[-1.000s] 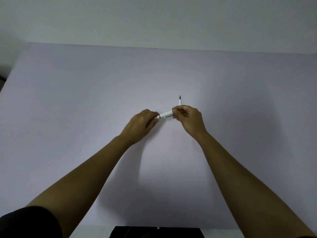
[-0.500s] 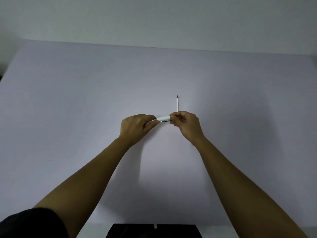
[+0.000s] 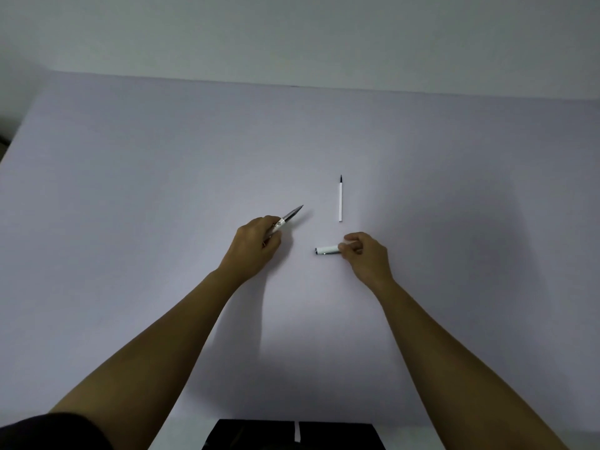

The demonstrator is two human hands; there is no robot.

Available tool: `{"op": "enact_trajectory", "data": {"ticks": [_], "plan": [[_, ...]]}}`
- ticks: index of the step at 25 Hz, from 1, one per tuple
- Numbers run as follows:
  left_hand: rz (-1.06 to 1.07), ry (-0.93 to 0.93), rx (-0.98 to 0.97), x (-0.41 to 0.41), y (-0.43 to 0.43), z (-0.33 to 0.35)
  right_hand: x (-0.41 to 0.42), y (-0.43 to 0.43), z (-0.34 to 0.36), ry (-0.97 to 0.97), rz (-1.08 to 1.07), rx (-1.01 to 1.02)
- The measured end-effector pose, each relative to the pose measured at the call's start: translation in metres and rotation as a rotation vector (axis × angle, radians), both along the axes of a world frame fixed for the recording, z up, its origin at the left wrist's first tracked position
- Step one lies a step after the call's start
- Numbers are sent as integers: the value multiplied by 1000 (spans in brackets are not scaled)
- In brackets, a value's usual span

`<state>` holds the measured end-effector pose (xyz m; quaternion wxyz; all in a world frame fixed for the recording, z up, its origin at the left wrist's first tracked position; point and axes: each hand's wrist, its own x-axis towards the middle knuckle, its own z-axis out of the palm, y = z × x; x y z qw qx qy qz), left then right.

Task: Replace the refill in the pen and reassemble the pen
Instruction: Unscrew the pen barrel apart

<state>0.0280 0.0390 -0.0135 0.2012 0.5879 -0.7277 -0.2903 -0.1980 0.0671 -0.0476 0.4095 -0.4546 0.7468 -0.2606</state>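
My left hand (image 3: 258,243) is shut on the front part of the pen (image 3: 290,216), whose silver pointed tip sticks out up and to the right of the fingers. My right hand (image 3: 363,254) grips one end of a short white pen section (image 3: 327,250), which lies level with a dark ring at its left end, at or just above the table. A thin white refill (image 3: 340,201) with a black tip lies by itself on the table, pointing away from me, just beyond my right hand.
The pale lilac table (image 3: 130,190) runs back to a plain wall. A black object (image 3: 292,436) with a small white mark sits at the table's near edge, between my forearms.
The pen was held joined between both hands. Now it is in two parts: my left hand drew left with the tip part, my right hand moved right and down with the white section.
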Motion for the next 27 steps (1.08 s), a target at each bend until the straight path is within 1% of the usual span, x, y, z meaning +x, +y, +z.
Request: {"op": "enact_trajectory", "data": {"ticks": [4,7,9,12,15,18,21,22,24,25,27], "plan": [[-12,-9,-25,0,2,0,2,-2,0,65,22,-43],[-31,-2,1,3,4,3,0,-1,6,73,-17,-48],[-83,-12,14,7,4,7,-2,-4,20,136,-1,-127],[-153,-50,-37,6,4,21,-3,-15,54,208,147,-290],[-146,-31,-42,1,5,37,5,-23,86,219,372,-360],[-236,-58,-154,-1,10,46,15,-26,100,291,658,-277],[-315,-118,-192,0,14,47,19,-28,108,475,880,-192],[-336,-141,-186,0,14,48,19,-29,112,489,909,-164],[-376,-170,-189,0,16,49,20,-29,120,422,908,-157],[-377,-159,-183,0,17,50,20,-29,123,400,902,-224],[-356,-126,-188,-1,18,53,19,-28,127,413,860,-379]]}}
